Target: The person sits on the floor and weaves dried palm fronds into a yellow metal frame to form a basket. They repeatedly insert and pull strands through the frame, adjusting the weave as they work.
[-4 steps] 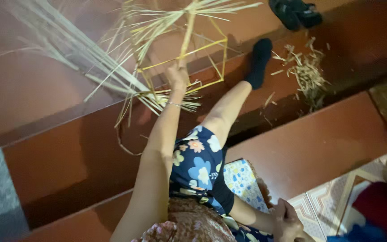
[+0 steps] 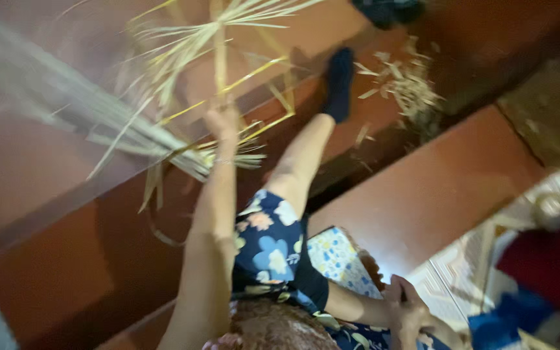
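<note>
Reddish wooden steps under me, trimmings scattered beside my sock. My left hand grips the upright stick of the half-woven straw frame, many strands loose; my right hand rests behind, grip unclear.

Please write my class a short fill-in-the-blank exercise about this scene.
1. The left hand reaches up to a bundle of dry ____ stalks.
2. A dark ____ covers the outstretched foot.
3. The blue shorts carry a ____ pattern.
Missing words: straw; sock; floral.
</note>
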